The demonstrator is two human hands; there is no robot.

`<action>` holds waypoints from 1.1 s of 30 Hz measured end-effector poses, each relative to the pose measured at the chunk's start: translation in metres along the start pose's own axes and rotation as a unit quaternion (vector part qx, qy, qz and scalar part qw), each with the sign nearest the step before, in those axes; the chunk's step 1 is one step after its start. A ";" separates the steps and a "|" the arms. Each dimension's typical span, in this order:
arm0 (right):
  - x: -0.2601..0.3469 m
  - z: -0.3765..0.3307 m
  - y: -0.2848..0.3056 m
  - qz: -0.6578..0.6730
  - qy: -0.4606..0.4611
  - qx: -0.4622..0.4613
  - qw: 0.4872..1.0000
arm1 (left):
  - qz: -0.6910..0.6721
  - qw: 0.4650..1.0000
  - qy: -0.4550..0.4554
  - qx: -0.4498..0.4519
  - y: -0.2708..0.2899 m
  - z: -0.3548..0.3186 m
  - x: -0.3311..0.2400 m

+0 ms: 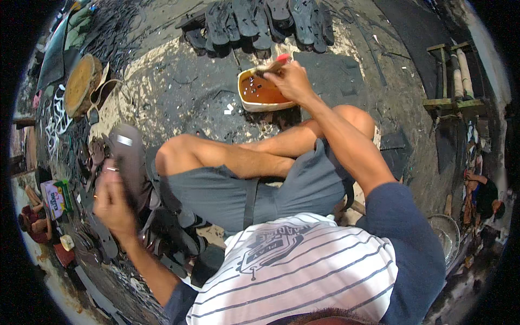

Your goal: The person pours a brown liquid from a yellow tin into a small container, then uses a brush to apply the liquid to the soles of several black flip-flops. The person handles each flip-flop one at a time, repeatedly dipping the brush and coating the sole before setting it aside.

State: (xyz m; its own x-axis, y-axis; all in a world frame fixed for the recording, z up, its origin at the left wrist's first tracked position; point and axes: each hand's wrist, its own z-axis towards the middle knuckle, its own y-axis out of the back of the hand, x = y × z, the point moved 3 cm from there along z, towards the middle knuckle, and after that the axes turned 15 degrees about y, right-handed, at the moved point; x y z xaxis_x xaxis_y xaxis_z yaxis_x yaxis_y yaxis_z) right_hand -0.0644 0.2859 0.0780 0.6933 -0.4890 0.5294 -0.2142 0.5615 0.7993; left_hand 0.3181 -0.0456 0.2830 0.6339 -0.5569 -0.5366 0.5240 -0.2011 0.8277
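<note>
My right hand [292, 81] reaches forward over a cut-open tin [246, 100] holding brown liquid glue. It grips a brush [271, 67] whose tip points into the tin. My left hand [111, 200] is low at my left side, closed around a grey-brown sandal sole [127, 154] held tilted on edge. I sit cross-legged on the ground in grey shorts, knees between the two hands.
A row of dark sandal soles [260, 21] lies at the far edge. A round wooden block [81, 84] stands at far left. Black rubber scraps and straps [97, 238] pile by my left hip. A wooden frame [452, 76] stands at right, a dark rubber sheet [330, 73] beside the tin.
</note>
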 end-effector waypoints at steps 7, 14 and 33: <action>-0.007 -0.019 0.105 -0.068 0.056 0.163 0.983 | 0.078 0.985 -0.153 0.023 -0.092 -0.064 -0.038; 0.033 0.002 0.227 0.111 -0.054 -0.198 0.972 | -0.394 0.879 0.091 0.252 -0.071 -0.025 -0.053; 0.215 -0.034 0.054 0.367 0.198 -0.127 0.900 | -0.802 0.397 0.109 0.433 -0.181 -0.066 -0.139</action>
State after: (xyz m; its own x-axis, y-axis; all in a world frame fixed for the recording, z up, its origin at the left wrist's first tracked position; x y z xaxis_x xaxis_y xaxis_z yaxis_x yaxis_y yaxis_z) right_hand 0.0960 0.2338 0.2251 0.6310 0.3227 0.7055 -0.5845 0.7958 0.1587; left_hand 0.1729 0.1208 0.1970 -0.0361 0.9114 -0.4100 0.0212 -0.4094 -0.9121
